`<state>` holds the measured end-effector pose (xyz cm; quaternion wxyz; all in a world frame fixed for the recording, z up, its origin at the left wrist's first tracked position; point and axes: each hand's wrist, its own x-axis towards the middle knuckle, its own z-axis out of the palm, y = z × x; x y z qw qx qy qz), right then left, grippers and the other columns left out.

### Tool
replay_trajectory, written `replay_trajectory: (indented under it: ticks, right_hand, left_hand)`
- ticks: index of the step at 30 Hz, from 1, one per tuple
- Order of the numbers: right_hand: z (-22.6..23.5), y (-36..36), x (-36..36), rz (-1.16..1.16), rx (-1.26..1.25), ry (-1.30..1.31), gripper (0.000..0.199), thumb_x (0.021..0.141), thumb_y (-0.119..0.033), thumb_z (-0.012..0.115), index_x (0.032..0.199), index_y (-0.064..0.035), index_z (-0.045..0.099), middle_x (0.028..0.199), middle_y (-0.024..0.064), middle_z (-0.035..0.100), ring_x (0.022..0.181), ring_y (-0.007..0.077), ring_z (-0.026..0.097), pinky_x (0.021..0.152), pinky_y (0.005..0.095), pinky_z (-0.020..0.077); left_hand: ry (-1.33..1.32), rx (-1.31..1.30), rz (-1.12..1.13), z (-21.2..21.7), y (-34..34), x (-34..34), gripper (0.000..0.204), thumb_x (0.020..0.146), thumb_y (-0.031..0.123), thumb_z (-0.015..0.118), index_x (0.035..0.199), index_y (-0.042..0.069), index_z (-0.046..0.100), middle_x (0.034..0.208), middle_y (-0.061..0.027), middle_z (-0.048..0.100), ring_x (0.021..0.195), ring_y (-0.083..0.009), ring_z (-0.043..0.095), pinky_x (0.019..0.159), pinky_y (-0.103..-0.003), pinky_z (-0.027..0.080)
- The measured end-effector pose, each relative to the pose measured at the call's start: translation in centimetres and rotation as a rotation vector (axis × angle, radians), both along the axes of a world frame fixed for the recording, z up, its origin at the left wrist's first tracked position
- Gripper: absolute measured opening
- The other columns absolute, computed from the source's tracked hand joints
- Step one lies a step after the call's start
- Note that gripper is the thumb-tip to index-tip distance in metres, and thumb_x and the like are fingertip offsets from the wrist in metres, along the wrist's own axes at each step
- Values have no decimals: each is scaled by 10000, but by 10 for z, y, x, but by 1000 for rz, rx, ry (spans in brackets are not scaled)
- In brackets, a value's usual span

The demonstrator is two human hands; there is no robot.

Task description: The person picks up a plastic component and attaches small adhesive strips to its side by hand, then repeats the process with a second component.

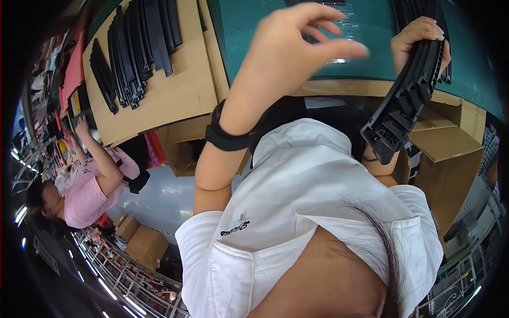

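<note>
Over the green mat:
Right hand (419,40): clamped around the upper end of a long, black, ribbed plastic strip (405,100), which hangs below the grip.
Left hand (289,50): fingers spread, empty, beside it.

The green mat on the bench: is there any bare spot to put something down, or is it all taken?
The green mat lies bare on its left strip, between the cardboard sheet and the left hand. The sheet's lower part is also free. Its upper part is crowded with black plastic strips, and the right hand grips more curved black strips.
</note>
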<state>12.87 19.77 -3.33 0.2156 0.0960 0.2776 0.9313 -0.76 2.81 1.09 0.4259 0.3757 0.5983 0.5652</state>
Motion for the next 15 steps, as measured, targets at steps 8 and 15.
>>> replay_trajectory:
  ticks: [8, 15]
  right_hand:
    - [-8, -4, -8, -69, 113, -70, 341, 647, 8, 668, 956, -23, 527, 801, 26, 586, 740, 151, 619, 772, 310, 550]
    - [-9, -5, -10, -57, 99, -63, 335, 658, -2, 663, 961, -21, 520, 809, 26, 585, 741, 152, 618, 781, 311, 547]
  left_hand:
    - [1154, -362, 276, -55, 26, -13, 105, 701, 132, 695, 763, 48, 681, 802, -118, 634, 774, -295, 625, 690, -396, 498]
    - [1101, -287, 336, -67, 35, -14, 57, 697, 118, 669, 697, 61, 672, 750, -114, 633, 766, -300, 624, 671, -406, 492]
